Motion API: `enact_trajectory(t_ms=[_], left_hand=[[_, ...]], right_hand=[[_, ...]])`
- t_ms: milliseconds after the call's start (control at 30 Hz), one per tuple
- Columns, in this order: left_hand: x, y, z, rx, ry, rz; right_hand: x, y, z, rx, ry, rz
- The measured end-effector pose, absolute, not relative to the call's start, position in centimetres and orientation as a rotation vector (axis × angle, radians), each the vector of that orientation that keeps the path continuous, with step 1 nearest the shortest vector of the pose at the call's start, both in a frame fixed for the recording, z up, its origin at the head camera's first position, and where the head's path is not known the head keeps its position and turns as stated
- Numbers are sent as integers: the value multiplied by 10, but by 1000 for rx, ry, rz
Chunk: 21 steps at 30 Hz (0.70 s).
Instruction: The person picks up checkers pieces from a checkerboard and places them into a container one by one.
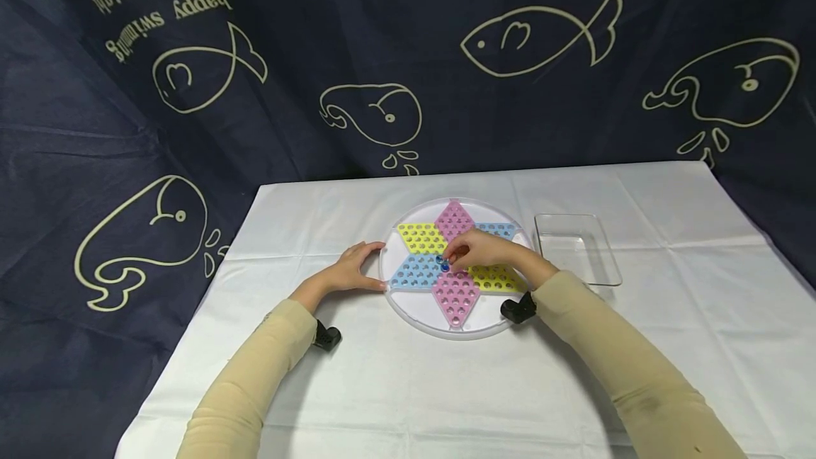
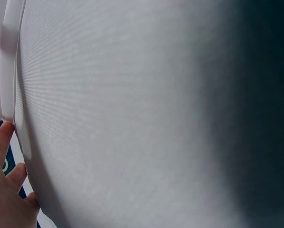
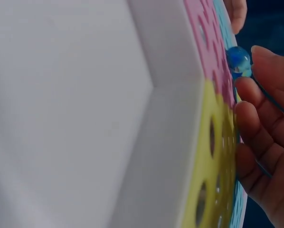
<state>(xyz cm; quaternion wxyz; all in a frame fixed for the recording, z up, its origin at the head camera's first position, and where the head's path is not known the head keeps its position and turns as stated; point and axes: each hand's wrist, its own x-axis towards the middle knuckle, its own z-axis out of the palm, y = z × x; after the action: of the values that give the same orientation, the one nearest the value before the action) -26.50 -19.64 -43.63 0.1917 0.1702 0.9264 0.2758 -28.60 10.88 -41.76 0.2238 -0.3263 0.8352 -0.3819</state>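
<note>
The right hand (image 1: 484, 250) pinches a blue marble (image 3: 238, 61) at the centre of the round star board (image 1: 417, 303), mid-counter. The left hand (image 1: 352, 269) lies open, steadying the board's left rim. The marble is probably hard, smooth and prone to rolling; grip by fingertips. A clear tray (image 1: 576, 246) stands just beside the board, toward the counter's right edge.

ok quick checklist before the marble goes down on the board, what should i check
1. Left hand rests on the board rim, steadying it: ok.
2. Right hand fingers pinch a blue marble: ok.
3. Marble sits over the board's centre holes: ok.
4. Marble lined up with one exact hole: cannot tell, fingers hide it.
5. Clear tray lies apart from the board, out of the way: ok.
6. Board flat on the white cloth: ok.
</note>
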Motion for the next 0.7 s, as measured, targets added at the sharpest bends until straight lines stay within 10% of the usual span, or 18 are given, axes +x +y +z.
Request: enact_trajectory(t_ms=[700], left_hand=[[-264,-196,-435,479,2603,764]], right_hand=[[-283,96,-415,-852,2335,-930]])
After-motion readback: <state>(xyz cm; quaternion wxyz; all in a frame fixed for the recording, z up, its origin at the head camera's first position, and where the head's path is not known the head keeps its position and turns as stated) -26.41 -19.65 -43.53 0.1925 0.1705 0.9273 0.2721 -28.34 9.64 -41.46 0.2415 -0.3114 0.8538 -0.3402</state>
